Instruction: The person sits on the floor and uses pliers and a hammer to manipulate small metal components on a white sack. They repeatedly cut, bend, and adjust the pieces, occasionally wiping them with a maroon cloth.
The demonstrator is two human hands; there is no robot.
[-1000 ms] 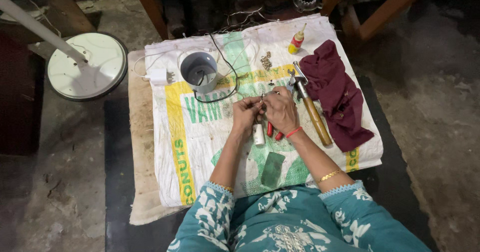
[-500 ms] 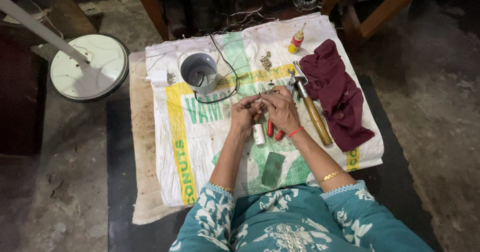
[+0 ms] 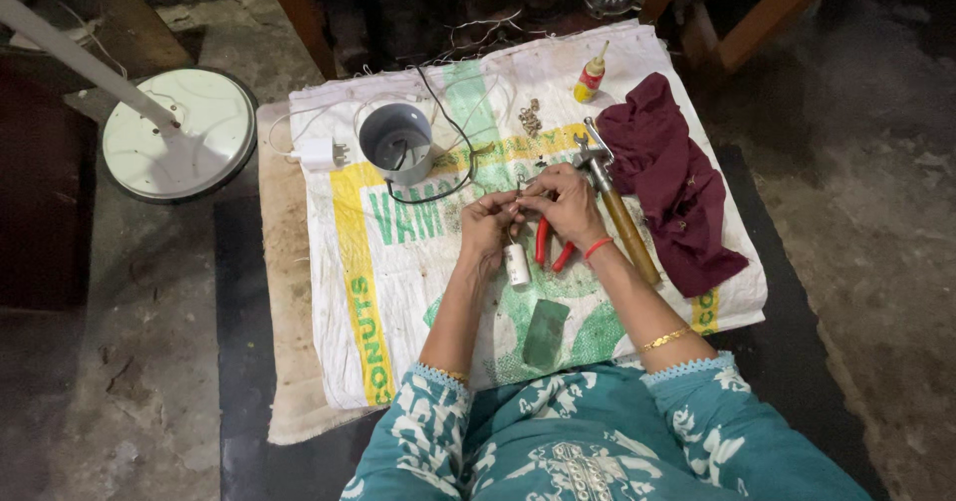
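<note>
Both hands point(image 3: 533, 212) pinch thin wire above small white cylinder point(image 3: 516, 264).

one hammer point(image 3: 622, 212), one glue bottle point(image 3: 591, 76), one maroon cloth point(image 3: 674, 182), one grey cup point(image 3: 396, 142)

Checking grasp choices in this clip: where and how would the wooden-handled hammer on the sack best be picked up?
Probably by the bare wooden handle of the hammer, near its lower end, coming from above. It lies flat on the sack, head pointing away from the person. The right hand covers the part near the head, and the maroon cloth lies close on its right side, so the lower handle is the clearest part.
</note>
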